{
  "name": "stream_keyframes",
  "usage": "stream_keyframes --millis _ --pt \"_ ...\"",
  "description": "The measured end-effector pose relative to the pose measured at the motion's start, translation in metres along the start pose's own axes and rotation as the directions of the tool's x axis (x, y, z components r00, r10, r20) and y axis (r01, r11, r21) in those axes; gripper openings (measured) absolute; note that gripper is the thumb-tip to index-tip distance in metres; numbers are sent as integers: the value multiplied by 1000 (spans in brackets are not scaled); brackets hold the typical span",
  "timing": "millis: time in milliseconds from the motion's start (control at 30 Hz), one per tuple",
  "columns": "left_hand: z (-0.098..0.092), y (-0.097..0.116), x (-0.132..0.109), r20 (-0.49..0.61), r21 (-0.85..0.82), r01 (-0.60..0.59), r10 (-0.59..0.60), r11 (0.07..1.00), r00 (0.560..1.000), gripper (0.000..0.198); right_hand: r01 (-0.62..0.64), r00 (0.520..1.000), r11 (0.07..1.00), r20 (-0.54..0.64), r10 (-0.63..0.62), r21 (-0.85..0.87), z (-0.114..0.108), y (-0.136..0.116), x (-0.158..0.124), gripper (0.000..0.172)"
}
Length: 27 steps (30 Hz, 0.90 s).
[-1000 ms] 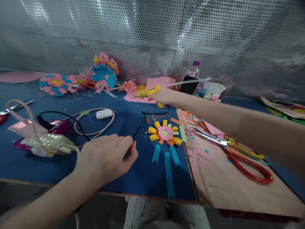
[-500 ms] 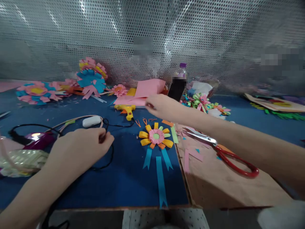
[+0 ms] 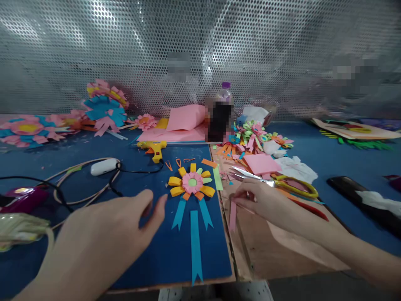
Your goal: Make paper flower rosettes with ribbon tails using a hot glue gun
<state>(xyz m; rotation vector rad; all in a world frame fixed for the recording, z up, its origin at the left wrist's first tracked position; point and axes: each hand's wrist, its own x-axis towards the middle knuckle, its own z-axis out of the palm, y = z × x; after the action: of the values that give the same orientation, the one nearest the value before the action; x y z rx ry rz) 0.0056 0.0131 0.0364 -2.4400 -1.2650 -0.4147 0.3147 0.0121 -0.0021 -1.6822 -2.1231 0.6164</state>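
Note:
My right hand [image 3: 255, 196] reaches over the brown board, its thumb and fingertips pinched at the top of a pink paper strip [image 3: 232, 217]. Over the blue table, my left hand [image 3: 109, 234] is empty, thumb and forefinger apart. Between the hands lies a paper flower [image 3: 192, 182] with yellow-orange loops and a pink centre, two blue tails below it. A separate blue paper strip [image 3: 194, 246] with a notched end rests just under the flower. Scissors with yellow handles [image 3: 297, 187] lie behind my right hand; my forearm partly covers red scissor handles [image 3: 313, 210].
Beyond the flower rests a yellow glue gun [image 3: 154, 149], its cord running left to a white switch box [image 3: 105, 166]. Pink sheets [image 3: 186, 118], a bottle [image 3: 224, 95] and finished paper flowers [image 3: 106, 109] line the back. A black phone-like object [image 3: 360, 200] lies right.
My right hand has come back from the pink sheets to the pink strip on the brown board. My left hand has moved nearer and opened, away from the cord. The view has shifted right.

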Motion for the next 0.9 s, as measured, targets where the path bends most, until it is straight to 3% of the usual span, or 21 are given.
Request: stream_keyframes --millis 100,267,467,667,900 --pt "-5 19 8 57 89 -41 36 995 998 39 -13 1000 999 29 11 52 6 10 7 9" --pt "4 17 9 99 50 -62 57 997 994 41 -82 995 993 57 77 86 15 20 15 9" --pt "11 10 8 77 -1 -85 85 996 993 36 -130 975 989 191 114 77 -14 7 15 14" --pt "12 10 -4 -19 -158 -197 197 968 980 34 -146 888 973 456 49 180 -46 -19 22 23" --pt "21 23 -31 -183 -371 -335 285 866 941 7 8 784 978 606 -134 207 -22 -64 48 23"
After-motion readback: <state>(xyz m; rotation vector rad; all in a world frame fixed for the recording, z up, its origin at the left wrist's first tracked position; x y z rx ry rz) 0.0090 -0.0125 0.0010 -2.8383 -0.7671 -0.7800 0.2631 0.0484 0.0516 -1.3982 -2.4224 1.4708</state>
